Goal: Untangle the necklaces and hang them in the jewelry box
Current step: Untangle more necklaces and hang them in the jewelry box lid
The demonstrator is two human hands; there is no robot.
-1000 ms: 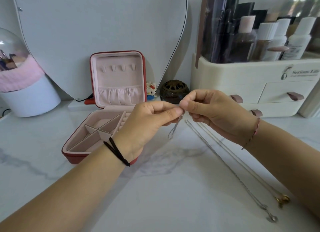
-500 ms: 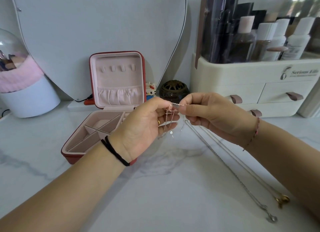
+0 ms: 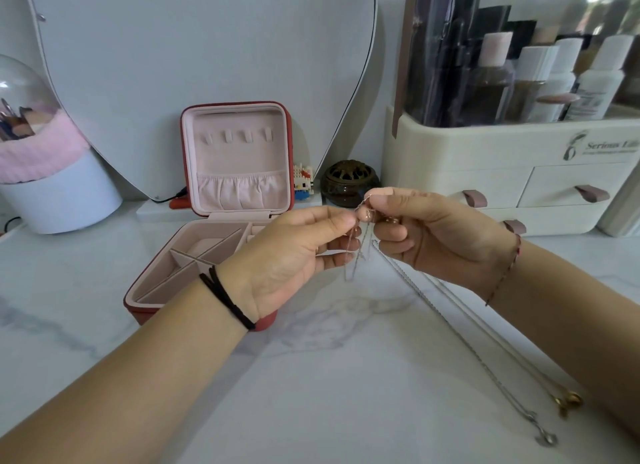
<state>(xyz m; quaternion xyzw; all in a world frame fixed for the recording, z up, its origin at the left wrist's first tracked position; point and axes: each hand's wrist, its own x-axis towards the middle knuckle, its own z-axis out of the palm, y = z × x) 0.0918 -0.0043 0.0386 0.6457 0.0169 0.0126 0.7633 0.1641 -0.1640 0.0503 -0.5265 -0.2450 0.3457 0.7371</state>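
Both hands pinch one thin chain above the tabletop: the left hand clamps it between thumb and forefinger, and the fingers of the right hand curl round its top just beside them. Loose loops hang below, between the two palms. Right of them a silver necklace and a gold-pendant necklace lie stretched toward the near right corner. The open red jewelry box stands behind the left hand, hooks bare. A heart-shaped mirror and cream cosmetics organiser line the far edge
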